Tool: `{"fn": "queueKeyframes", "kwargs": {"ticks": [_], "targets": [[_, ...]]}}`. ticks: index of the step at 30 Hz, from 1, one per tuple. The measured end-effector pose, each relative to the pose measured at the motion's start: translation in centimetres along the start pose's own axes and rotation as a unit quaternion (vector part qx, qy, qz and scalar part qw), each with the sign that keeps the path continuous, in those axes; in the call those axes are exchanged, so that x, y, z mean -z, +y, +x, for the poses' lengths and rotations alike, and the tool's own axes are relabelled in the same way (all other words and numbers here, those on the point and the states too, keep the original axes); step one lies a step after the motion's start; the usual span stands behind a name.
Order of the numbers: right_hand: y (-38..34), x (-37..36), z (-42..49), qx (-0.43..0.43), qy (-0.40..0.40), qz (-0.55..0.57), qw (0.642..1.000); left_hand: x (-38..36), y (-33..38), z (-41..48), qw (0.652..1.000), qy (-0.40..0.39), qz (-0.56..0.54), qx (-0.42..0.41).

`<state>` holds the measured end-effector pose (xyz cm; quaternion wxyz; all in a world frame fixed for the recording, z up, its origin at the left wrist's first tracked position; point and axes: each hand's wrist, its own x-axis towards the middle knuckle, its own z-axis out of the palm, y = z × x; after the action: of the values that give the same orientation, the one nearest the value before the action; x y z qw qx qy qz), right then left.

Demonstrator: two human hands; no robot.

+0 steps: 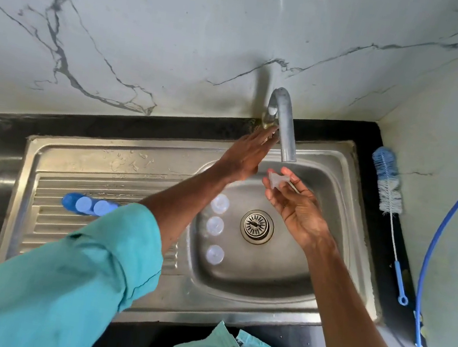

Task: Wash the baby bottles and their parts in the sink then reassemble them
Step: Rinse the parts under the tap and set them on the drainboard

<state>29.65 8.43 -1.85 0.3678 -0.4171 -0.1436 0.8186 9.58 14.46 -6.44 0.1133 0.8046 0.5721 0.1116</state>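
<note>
Teal rolled shirt sleeve (83, 264) covers the near left arm. Its left hand (245, 158) reaches far across the stainless steel sink (231, 307), fingers stretched straight toward the tap handle (269, 126) at the foot of the grey curved metal spout (286, 128); blur hides whether they touch it. The right hand (297, 204) pinches a small clear soft teat (277, 179) between thumb and fingertips, just below the spout mouth and over the basin.

That teat looks very light, floppy and slick when wet, so I judge its wider base rim a safer hold than the thin tip.

Inside the basin, left of the round metal drain strainer (257, 226), three clear round plastic pieces (215, 226) sit in a near-to-far row; whether they are caps or bottles I cannot tell. On the ribbed drainboard (45, 220) further left, three blue round plastic parts (89, 206) lie touching side by side. A blue-and-white bristled bottle brush (388, 182) rests on the black counter (371, 135) at the right.
</note>
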Motion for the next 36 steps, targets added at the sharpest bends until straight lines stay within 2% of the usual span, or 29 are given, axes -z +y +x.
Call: {"fn": "queueKeyframes", "kwargs": {"ticks": [8, 13, 19, 24, 28, 30, 31, 33, 36], "targets": [[-0.8, -0.2, 1.2, 0.001, 0.004, 0.003, 1.000, 0.8, -0.5, 0.5, 0.992, 0.070, 0.065, -0.082], [-0.8, -0.7, 1.3, -0.019, -0.003, 0.016, 1.000, 1.0, 0.1, 0.0, 0.996, 0.040, 0.074, -0.039], [-0.9, -0.6, 1.4, -0.054, 0.014, 0.134, 0.989, 1.1, -0.4, -1.4, 0.993, 0.033, 0.116, 0.009], [-0.7, -1.0, 1.2, -0.080, 0.008, 0.152, 0.985, 0.5, -1.0, -3.0, 0.989, -0.007, 0.143, 0.039], [-0.6, -0.9, 1.2, -0.084, -0.008, 0.105, 0.991, 0.7, 0.0, -2.6, 0.994, -0.035, 0.036, 0.095], [-0.5, -0.8, 1.2, -0.075, 0.002, 0.077, 0.994, 1.4, 0.8, -2.4, 0.984, -0.049, -0.094, 0.144], [-0.5, -0.7, 1.2, -0.070, 0.008, 0.074, 0.995, 2.0, 1.5, -2.7, 0.967, -0.035, -0.184, 0.173], [-0.4, -0.5, 1.4, -0.064, 0.016, 0.088, 0.994, 2.9, 3.3, -4.0, 0.916, 0.041, -0.335, 0.219], [-0.3, -0.6, 1.4, -0.068, 0.028, 0.080, 0.994, 3.5, 5.9, -5.8, 0.847, 0.095, -0.473, 0.223]]}}
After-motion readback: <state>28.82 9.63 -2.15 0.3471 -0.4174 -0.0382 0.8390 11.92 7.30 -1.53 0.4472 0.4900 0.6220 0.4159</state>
